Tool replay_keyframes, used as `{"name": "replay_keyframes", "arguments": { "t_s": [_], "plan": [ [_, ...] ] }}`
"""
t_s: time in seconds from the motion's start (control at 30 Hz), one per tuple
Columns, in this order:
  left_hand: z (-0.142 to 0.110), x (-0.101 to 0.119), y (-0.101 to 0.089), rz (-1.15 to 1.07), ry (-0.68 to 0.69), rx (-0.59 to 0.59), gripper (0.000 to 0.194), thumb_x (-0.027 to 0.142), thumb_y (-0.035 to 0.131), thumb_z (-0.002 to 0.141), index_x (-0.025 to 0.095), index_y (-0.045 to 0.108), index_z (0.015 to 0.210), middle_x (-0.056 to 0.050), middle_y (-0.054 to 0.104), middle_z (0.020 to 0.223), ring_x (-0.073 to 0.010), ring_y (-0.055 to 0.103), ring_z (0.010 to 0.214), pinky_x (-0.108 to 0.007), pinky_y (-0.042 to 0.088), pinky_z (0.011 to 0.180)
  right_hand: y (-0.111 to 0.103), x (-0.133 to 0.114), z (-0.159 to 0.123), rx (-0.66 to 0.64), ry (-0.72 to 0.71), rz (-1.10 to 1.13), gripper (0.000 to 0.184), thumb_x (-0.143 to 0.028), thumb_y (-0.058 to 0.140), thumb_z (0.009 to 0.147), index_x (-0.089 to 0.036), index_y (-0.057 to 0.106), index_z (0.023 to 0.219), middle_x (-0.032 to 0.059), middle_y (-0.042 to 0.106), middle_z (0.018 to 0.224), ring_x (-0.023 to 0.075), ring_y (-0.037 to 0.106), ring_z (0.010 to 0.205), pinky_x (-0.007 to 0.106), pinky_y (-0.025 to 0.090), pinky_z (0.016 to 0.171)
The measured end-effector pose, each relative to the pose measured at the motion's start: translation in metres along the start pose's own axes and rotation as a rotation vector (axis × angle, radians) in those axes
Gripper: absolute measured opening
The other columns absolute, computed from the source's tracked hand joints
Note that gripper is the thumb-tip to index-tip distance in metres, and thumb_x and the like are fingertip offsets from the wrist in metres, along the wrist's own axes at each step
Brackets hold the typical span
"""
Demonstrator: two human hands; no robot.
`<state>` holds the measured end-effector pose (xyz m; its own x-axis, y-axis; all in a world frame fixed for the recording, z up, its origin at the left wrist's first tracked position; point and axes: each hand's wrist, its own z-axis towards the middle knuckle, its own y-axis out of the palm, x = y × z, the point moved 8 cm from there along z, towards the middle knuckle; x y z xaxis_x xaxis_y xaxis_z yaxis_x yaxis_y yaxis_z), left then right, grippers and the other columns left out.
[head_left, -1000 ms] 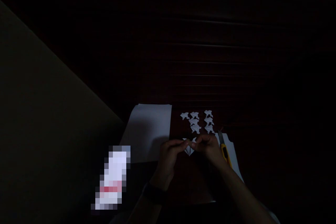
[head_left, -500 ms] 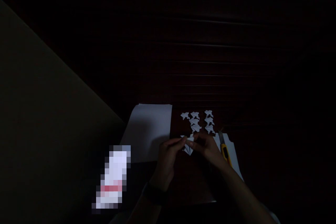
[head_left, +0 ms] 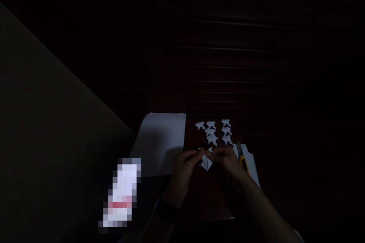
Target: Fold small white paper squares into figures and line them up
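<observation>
Folded white paper (head_left: 207, 163), left hand (head_left: 184, 164) pinched closed on its upper left, right hand (head_left: 228, 161) likewise upper right

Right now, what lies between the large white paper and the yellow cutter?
In the head view: left hand, folded paper, right hand; small paper figures beyond.

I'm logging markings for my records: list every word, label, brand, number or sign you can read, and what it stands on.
No text can be read.
Pixelated object: reddish band, but any lettering is blurred out.
Yellow knife: too small and dark to tell.
White sheets, small folded figures, held folded paper: no legible writing.
</observation>
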<state>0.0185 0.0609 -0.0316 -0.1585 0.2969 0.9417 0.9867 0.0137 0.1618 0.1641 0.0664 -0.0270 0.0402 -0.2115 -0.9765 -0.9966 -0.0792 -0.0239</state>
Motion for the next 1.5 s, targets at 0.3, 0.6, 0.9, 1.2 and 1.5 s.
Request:
{"name": "replay_keyframes", "arguments": {
  "t_s": [0.3, 0.6, 0.9, 1.2, 1.5],
  "plan": [
    [0.001, -0.002, -0.004, 0.037, 0.053, 0.088, 0.026, 0.039, 0.069, 0.069, 0.014, 0.073, 0.077, -0.005, 0.07, 0.074, -0.0168, 0.061, 0.07, -0.024, 0.043, 0.062, -0.001, -0.005, -0.005, 0.147, -0.09, -0.166, 0.033, -0.035, 0.064, 0.074, -0.015, 0.053, 0.051, -0.0046, 0.038, 0.049, 0.0081, 0.031, 0.048, 0.022, 0.023, 0.044],
    [0.002, -0.001, 0.003, 0.032, 0.109, 0.076, 0.027, 0.033, 0.071, 0.069, 0.014, 0.068, 0.087, -0.009, 0.071, 0.09, -0.0207, 0.064, 0.084, -0.03, 0.048, 0.075, -0.002, -0.013, -0.009, 0.227, -0.185, -0.271, 0.038, -0.043, 0.057, 0.082, -0.016, 0.051, 0.055, -0.0041, 0.043, 0.052, 0.0104, 0.04, 0.052, 0.022, 0.03, 0.049],
    [-0.014, 0.002, -0.003, 0.079, 0.274, 0.343, 0.025, 0.035, 0.065, 0.076, 0.016, 0.067, 0.092, -0.008, 0.07, 0.091, -0.0196, 0.064, 0.085, -0.031, 0.049, 0.078, 0.02, -0.015, -0.016, 0.373, -0.342, -0.352, 0.025, -0.035, 0.043, 0.091, -0.018, 0.053, 0.076, -0.0001, 0.055, 0.068, 0.0139, 0.049, 0.063, 0.025, 0.036, 0.06],
    [-0.007, 0.004, -0.004, -0.007, 0.217, 0.243, 0.026, 0.035, 0.069, 0.072, 0.015, 0.069, 0.088, -0.007, 0.07, 0.087, -0.019, 0.063, 0.082, -0.029, 0.048, 0.075, 0.014, -0.014, -0.009, 0.311, -0.323, -0.255, 0.031, -0.038, 0.046, 0.09, -0.018, 0.05, 0.066, -0.0031, 0.045, 0.061, 0.012, 0.042, 0.059, 0.023, 0.033, 0.055],
    [-0.001, 0.008, -0.002, -0.083, 0.112, 0.088, 0.027, 0.036, 0.07, 0.07, 0.014, 0.072, 0.086, -0.007, 0.071, 0.089, -0.0201, 0.062, 0.084, -0.029, 0.046, 0.074, 0.009, -0.023, -0.004, 0.147, -0.264, -0.091, 0.026, -0.041, 0.056, 0.082, -0.017, 0.059, 0.073, -0.0013, 0.055, 0.067, 0.0139, 0.05, 0.065, 0.024, 0.039, 0.061]
  ]
}}
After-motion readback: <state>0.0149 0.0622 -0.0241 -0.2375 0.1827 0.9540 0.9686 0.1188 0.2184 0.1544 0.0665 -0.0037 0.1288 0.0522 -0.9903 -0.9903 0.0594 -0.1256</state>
